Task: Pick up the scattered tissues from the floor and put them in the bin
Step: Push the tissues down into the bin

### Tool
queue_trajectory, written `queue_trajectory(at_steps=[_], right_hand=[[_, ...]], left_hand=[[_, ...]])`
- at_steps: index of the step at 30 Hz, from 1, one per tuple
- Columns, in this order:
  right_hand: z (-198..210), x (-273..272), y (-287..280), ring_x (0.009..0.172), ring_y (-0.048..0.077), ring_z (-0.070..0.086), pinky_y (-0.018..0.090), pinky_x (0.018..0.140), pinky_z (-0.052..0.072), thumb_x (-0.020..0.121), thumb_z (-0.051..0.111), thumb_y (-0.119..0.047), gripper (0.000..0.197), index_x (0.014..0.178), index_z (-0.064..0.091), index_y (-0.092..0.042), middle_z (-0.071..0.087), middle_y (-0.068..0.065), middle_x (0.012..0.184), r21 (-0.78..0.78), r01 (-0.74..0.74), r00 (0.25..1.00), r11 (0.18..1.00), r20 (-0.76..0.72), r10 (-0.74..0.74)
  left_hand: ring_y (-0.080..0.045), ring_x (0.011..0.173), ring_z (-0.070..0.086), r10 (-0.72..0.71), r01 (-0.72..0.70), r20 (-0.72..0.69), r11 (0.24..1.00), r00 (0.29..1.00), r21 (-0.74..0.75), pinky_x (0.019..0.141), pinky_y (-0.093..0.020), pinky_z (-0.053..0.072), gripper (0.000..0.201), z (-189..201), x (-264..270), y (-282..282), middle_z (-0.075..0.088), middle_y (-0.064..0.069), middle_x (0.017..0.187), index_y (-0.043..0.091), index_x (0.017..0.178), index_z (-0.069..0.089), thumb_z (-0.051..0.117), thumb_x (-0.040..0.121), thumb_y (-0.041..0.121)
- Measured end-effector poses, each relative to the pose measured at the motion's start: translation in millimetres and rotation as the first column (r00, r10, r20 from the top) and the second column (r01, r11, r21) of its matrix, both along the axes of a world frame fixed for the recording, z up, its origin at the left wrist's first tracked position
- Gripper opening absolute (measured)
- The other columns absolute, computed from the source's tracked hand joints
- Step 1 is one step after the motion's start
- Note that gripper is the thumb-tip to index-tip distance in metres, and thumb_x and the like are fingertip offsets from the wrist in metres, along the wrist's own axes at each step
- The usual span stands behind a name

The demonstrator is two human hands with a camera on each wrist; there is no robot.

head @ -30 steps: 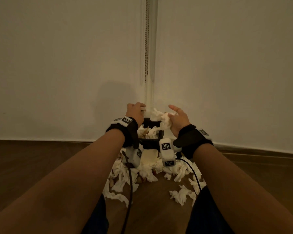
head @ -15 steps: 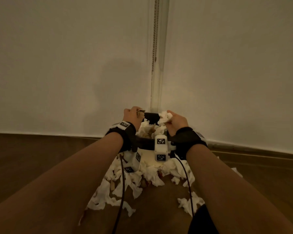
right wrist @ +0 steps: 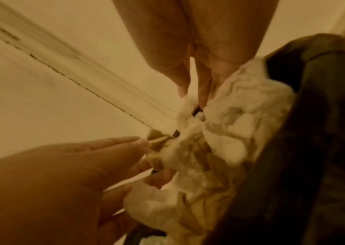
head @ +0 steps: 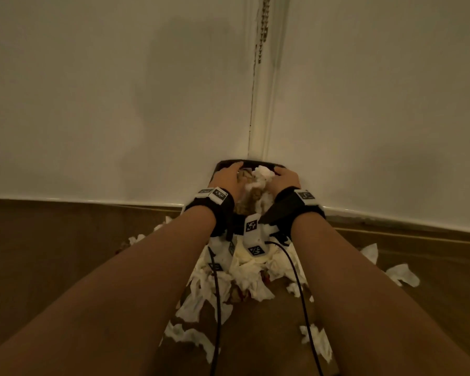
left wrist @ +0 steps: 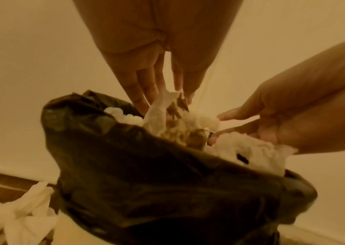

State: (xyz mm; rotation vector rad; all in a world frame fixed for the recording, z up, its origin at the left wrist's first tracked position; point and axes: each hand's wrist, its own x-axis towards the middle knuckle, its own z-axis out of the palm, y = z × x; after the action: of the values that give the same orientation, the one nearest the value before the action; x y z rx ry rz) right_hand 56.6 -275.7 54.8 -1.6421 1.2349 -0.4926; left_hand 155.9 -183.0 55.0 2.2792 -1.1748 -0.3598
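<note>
White crumpled tissues (head: 215, 283) lay scattered on the wooden floor (head: 65, 240) nearest the viewer. Beyond, at twelve o'clock, both grips, left hand (head: 227, 177) and right hand (head: 284, 183), pressed with straight fingers on tissues heaped in the black-lined bin (left wrist: 157, 182).

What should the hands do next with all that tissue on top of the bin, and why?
Probably push the wad down. Both the left hand and the right hand rest with straight fingers on tissues heaped above the rim of the bin. Packing them makes room for the scattered tissues on the floor.
</note>
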Motion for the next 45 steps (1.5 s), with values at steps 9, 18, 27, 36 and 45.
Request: queue_trajectory(at_steps=[9, 18, 27, 36, 45], right_hand=[[12.1, -13.1, 22.2, 0.114, 0.026, 0.055, 0.029, 0.095, 0.041, 0.098, 0.038, -0.016, 0.032, 0.119, 0.062, -0.011, 0.061, 0.01, 0.123, -0.23, 0.168, 0.985, 0.959, 0.086, -0.152], [14.2, 5.5, 100.3, 0.06, 0.01, 0.054, 0.017, 0.052, 0.041, 0.096, 0.037, -0.017, 0.029, 0.081, 0.062, -0.02, 0.063, -0.001, 0.076, -0.31, -0.105, 0.979, 0.945, 0.134, 0.152], [-32.6, 38.2, 190.3, 0.054, 0.012, 0.054, 0.021, 0.049, 0.047, 0.097, 0.038, -0.013, 0.026, 0.092, 0.064, -0.011, 0.061, 0.002, 0.067, -0.004, -0.425, 0.902, 0.905, 0.082, 0.424], [-122.3, 40.2, 251.1, 0.072, 0.02, 0.06, 0.03, 0.067, 0.055, 0.095, 0.038, -0.002, 0.026, 0.094, 0.063, -0.008, 0.064, 0.01, 0.08, 0.262, -0.476, 0.855, 0.84, -0.085, 0.511], [-160.8, 53.7, 277.3, 0.103, 0.029, 0.06, 0.04, 0.088, 0.053, 0.093, 0.039, -0.003, 0.029, 0.084, 0.062, -0.017, 0.064, 0.012, 0.113, 0.162, -0.565, 0.764, 0.809, -0.267, 0.587]], left_hand=[[-0.029, 0.096, 0.058, 0.12, -0.114, 0.04, 0.985, 0.992, -0.129, 0.082, -0.032, 0.045, 0.032, 12.9, 10.7, 35.9, 0.06, -0.014, 0.112, 0.011, 0.099, 0.064, 0.035, 0.098, 0.025], [-0.019, 0.074, 0.062, 0.233, -0.231, -0.058, 0.972, 0.971, 0.029, 0.068, -0.029, 0.049, 0.025, -20.3, 17.1, 147.2, 0.07, -0.005, 0.088, 0.02, 0.089, 0.06, 0.036, 0.096, 0.019], [-0.025, 0.106, 0.056, 0.373, -0.35, -0.041, 0.9, 0.927, 0.258, 0.085, -0.032, 0.046, 0.03, -103.7, 34.9, 262.1, 0.059, -0.007, 0.118, 0.019, 0.108, 0.06, 0.043, 0.089, 0.003], [-0.036, 0.126, 0.032, 0.546, -0.493, 0.02, 0.74, 0.837, 0.457, 0.098, -0.044, 0.039, 0.056, -169.3, 19.2, 341.4, 0.028, -0.013, 0.139, 0.018, 0.132, 0.035, 0.058, 0.081, 0.018], [-0.034, 0.13, 0.019, 0.404, -0.384, 0.092, 0.739, 0.91, 0.553, 0.098, -0.05, 0.037, 0.075, -206.9, -8.0, 362.1, 0.005, 0.004, 0.143, 0.048, 0.127, 0.025, 0.065, 0.066, 0.066]])
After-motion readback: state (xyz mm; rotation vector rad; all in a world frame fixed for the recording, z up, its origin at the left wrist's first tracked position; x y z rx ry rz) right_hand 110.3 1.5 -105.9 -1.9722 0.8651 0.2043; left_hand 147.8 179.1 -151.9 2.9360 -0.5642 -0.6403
